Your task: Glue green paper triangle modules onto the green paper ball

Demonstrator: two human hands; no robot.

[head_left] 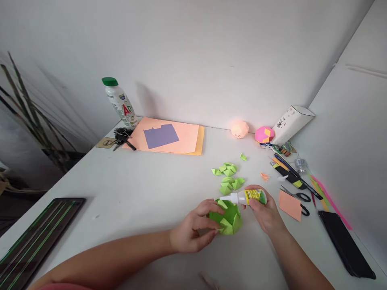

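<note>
At the frame's lower centre, the left hand (pixel 195 229) pinched the folded green paper form (pixel 230 224), apparently to steady it, while the right hand (pixel 266 212) gripped the glue bottle (pixel 254 196) sideways, seemingly to aim its nozzle (pixel 226 198) there.

Looks like a home craft corner, with a glue bottle (pixel 254 196), folded green paper (pixel 231 226) and scissors (pixel 294 194) at a white counter (pixel 133 181), plus keys (pixel 122 137), a drink bottle (pixel 121 104) and plant stems (pixel 26 95)

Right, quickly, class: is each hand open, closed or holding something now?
Left hand: partly closed, holding the green paper model at its edge.
Right hand: closed around the nozzle bottle.
</note>
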